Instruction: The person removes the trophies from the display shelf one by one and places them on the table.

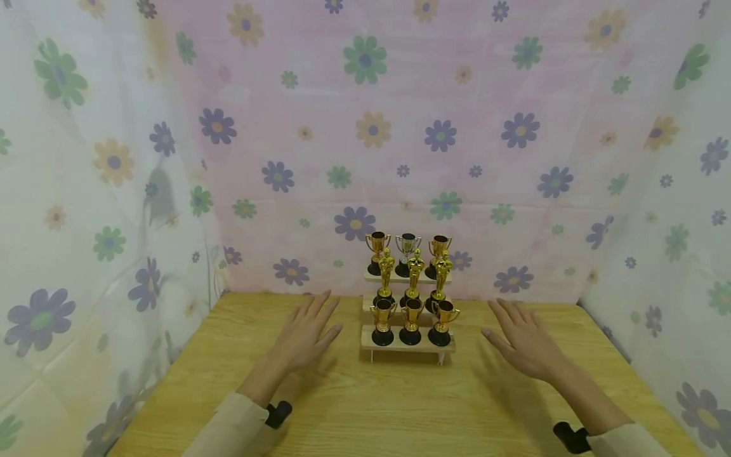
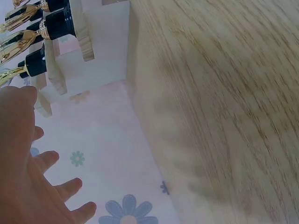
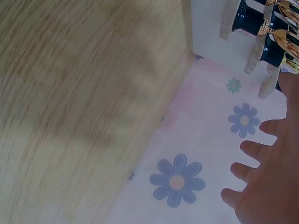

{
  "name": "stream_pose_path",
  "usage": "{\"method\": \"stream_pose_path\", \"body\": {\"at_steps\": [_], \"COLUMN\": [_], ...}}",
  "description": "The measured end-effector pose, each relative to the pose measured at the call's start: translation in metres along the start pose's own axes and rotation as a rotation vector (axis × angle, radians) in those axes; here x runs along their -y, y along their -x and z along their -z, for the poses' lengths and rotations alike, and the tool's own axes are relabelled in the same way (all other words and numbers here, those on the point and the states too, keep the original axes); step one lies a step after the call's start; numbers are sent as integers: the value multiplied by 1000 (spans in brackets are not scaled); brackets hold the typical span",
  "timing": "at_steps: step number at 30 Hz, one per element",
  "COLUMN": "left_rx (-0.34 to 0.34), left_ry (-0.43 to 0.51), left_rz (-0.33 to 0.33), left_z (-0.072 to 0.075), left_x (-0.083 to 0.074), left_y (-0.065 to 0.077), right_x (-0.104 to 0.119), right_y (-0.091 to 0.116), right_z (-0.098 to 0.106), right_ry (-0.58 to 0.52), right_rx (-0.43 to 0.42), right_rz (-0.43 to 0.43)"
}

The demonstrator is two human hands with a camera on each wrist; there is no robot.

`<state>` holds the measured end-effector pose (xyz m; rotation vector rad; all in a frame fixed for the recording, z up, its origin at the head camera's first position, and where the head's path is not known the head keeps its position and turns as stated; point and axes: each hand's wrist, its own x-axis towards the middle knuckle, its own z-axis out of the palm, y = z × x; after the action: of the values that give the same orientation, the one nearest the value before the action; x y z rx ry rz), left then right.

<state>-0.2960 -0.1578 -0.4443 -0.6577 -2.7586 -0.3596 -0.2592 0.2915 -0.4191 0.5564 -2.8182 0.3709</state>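
Between the two sets of outstretched fingers stands a small three-tiered stand (image 1: 407, 343) of pale, unfinished wood, its steps rising away from the person. The left hand (image 1: 305, 333) hovers palm down over the table (image 1: 400, 406), fingers straight, slightly spread and grasping nothing; its fingertips (image 1: 325, 299) lie near the stand's left edge but apart from it. The right hand (image 1: 522, 339) mirrors it on the other side, fingers (image 1: 502, 308) straight, released and empty, a little farther from the stand's right edge than the left hand is from its own side.

Just beyond both thumbs, on the lowest step, three shiny gold cup trophies (image 1: 411, 320) stand upright on round black bases. One step up and farther from the fingers stands a row of three slim gold figurines (image 1: 414, 274), also on black bases. On the top step, farthest away, a silver cup (image 1: 407, 249) stands between two more gold cups.

Under the hands, the table shows a light wood grain, smooth and matte. Toward the wrists, beige sleeves (image 1: 234, 425) cover the forearms, with a black strap at each cuff. Past the fingertips and on both sides hangs a thin, soft cloth (image 1: 365, 127), pink and white, printed with purple, green and yellow flowers. The wrist views show the same open fingers over the grain and printed cloth.
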Motion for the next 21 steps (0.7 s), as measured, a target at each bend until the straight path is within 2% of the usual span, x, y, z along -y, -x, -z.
{"method": "stream_pose_path", "body": {"at_steps": [10,21], "left_rx": [-42,-44], "left_ry": [72,169], "left_rz": [-15,2], "left_z": [1,1], "left_x": [-5,-8], "left_y": [-8,-9], "right_x": [8,11], "right_y": [-3,-2], "right_z": [-1,-7], "right_ry": [-98,-157], "right_rx": [-36,-68], "right_rz": [10,27]}}
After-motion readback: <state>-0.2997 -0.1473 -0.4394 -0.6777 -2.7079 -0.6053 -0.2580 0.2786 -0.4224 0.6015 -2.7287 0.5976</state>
